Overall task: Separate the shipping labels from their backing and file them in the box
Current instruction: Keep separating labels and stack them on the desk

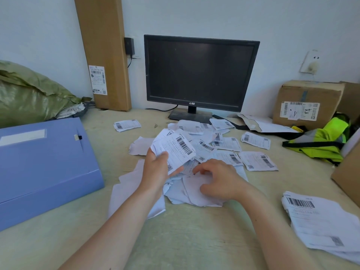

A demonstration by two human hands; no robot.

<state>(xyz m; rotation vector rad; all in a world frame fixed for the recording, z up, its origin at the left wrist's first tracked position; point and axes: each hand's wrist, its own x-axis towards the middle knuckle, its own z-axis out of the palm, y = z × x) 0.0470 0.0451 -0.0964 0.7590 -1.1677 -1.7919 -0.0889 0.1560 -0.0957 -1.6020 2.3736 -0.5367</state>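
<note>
Head view: closed blue file box [44, 168]

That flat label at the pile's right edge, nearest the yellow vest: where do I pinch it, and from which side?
Pinch the label at its near right corner, coming from the right with the right hand. That corner lies over bare table, while its left edge meets the pile. It lies flat, so lift the edge first.

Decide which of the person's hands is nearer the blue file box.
Left. The left hand, gripping a shipping label, is just to the right of the blue file box; the right hand is farther right, over the loose papers.
</note>
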